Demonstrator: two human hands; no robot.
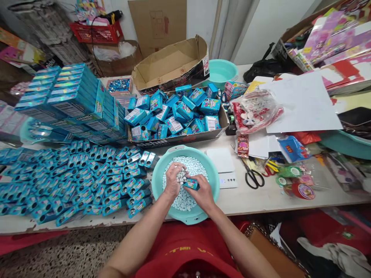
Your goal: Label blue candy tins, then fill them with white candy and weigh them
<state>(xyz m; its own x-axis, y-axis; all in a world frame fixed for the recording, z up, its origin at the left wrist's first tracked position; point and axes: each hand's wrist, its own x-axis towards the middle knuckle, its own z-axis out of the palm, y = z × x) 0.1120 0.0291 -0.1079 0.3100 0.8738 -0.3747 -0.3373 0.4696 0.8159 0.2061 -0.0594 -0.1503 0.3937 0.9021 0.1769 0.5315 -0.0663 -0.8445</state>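
A turquoise basin (215,181) filled with small pale candies (185,201) stands at the table's front edge. Over it, my left hand (174,179) is cupped around a handful of the candies. My right hand (203,191) grips a small blue candy box (191,183) just right of that handful. Both hands meet above the candies, the box close to the left fingers. To the left stand many blue boxes (113,185) in rows, with round openings on top.
Behind the basin, a cardboard carton (179,140) holds a heap of blue boxes. Stacked packs (75,96) rise at the back left. On the right are a white scale (222,166), black scissors (252,177) and a plastic bag (256,110).
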